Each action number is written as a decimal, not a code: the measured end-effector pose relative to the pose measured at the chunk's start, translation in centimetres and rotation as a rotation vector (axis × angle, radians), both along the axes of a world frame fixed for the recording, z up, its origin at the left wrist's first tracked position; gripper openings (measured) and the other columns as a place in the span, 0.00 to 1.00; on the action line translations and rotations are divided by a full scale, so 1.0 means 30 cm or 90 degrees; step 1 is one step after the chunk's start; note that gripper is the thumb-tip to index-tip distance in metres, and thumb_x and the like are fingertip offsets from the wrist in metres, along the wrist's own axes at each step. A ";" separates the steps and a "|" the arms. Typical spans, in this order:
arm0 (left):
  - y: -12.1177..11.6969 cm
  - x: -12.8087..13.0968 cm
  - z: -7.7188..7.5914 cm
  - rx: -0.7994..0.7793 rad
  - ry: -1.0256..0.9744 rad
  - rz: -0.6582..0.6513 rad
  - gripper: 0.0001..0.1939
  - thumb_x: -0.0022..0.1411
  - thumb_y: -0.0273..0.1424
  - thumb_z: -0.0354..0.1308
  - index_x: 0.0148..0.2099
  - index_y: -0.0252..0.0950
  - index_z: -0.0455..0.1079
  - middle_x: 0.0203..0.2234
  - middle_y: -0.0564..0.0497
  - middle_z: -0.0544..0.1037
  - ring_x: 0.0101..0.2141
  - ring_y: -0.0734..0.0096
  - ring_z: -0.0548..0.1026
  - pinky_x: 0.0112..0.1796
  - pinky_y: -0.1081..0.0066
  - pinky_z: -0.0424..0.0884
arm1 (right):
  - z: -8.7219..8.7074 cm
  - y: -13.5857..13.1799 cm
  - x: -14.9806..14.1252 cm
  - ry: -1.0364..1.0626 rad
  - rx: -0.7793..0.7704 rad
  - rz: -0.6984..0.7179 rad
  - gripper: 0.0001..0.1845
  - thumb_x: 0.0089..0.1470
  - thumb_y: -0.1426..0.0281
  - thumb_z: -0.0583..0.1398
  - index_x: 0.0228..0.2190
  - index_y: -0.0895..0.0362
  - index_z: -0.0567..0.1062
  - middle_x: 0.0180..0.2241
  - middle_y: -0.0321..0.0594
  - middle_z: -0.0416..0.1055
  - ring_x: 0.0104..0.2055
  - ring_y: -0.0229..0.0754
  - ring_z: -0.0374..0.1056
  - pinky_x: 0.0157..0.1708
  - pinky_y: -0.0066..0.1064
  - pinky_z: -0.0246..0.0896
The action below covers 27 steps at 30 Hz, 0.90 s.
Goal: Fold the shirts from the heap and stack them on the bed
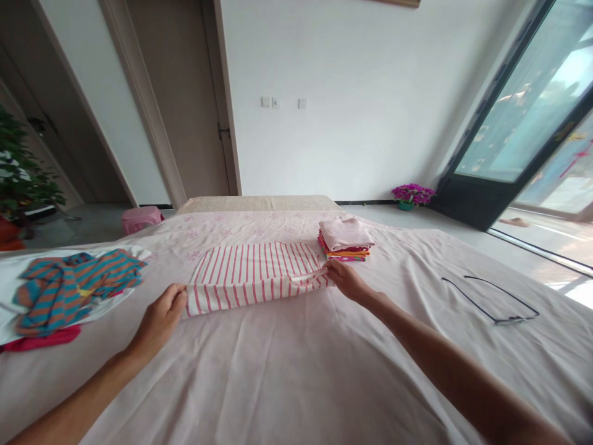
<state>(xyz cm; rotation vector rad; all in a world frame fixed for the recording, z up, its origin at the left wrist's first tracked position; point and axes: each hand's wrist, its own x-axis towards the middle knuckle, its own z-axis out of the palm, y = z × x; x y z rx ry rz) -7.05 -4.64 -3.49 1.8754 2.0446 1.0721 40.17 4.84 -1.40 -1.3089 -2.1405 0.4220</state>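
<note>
A white garment with red stripes [257,269], perhaps a shirt, lies in front of me with its near edge lifted and partly folded over. My left hand [167,306] is closed on its near left corner. At the near right corner, my right hand [341,277] pinches the fabric, close to a curved edge that looks like a neckline. Just beyond my right hand sits a stack of folded clothes [346,236], pale pink on top with red and orange layers beneath.
Loose clothes, among them a blue and orange striped garment [76,287], lie heaped at the left. Eyeglasses [507,320] rest on the right of the pale pink sheet [278,383]. A pink stool [141,219] stands beyond the left edge; purple flowers [412,194] are on the floor at right.
</note>
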 end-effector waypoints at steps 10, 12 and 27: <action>0.254 0.029 -0.011 -0.161 0.223 0.126 0.19 0.68 0.39 0.39 0.50 0.38 0.67 0.43 0.42 0.79 0.42 0.54 0.78 0.38 0.63 0.69 | -0.039 0.162 -0.118 -0.212 -0.030 -0.228 0.16 0.65 0.63 0.50 0.45 0.54 0.74 0.42 0.44 0.75 0.40 0.45 0.69 0.35 0.31 0.54; 0.216 0.017 -0.009 -0.045 0.286 0.077 0.20 0.68 0.41 0.42 0.52 0.36 0.66 0.48 0.41 0.76 0.46 0.54 0.76 0.43 0.62 0.69 | -0.028 0.120 -0.103 -0.256 0.046 -0.188 0.16 0.64 0.64 0.51 0.48 0.55 0.73 0.45 0.46 0.73 0.43 0.46 0.68 0.38 0.32 0.55; 0.054 -0.030 0.016 0.111 0.501 -0.227 0.16 0.60 0.19 0.47 0.41 0.38 0.74 0.37 0.47 0.79 0.39 0.60 0.75 0.43 0.61 0.68 | -0.013 -0.016 -0.084 -0.392 0.204 0.094 0.14 0.53 0.80 0.54 0.36 0.57 0.77 0.36 0.44 0.71 0.40 0.44 0.62 0.41 0.35 0.51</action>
